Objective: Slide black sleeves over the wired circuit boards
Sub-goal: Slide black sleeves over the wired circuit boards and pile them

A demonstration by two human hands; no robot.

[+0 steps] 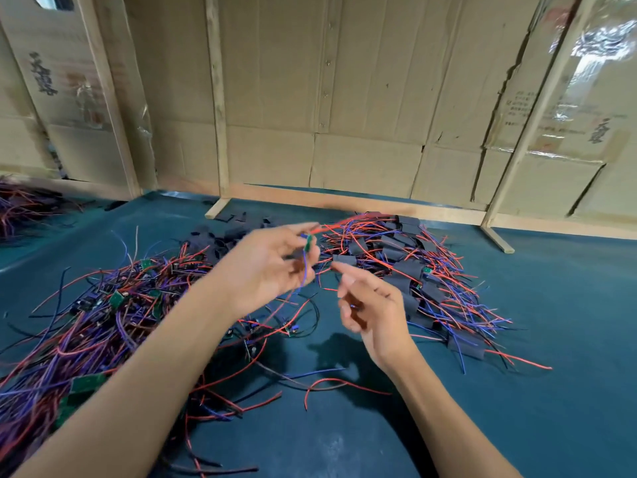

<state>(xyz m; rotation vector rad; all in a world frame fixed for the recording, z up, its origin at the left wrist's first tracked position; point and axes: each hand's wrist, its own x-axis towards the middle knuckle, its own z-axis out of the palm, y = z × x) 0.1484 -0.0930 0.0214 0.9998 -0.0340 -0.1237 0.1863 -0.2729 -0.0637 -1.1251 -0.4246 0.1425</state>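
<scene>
the left hand is hovering above the green table near centre, fingers curled, pinching a small green circuit board at its fingertips; a blue wire is hanging from the board down across the palm and a red wire is running off toward 2 o'clock. the right hand is hovering just beside it at 4 o'clock, apart from the board, index finger extended toward 10 o'clock and the other fingers loosely curled; it is blurred, and i cannot tell whether anything is sitting in it.

at 8 o'clock a heap of bare wired boards is lying in tangled red, blue and black leads. at 2 o'clock a pile of sleeved boards is lying, black sleeves covering them and wires sticking out. at 12 o'clock, behind the hands, loose black sleeves are lying scattered. a cardboard partition on wooden frames is standing along the far table edge.
</scene>
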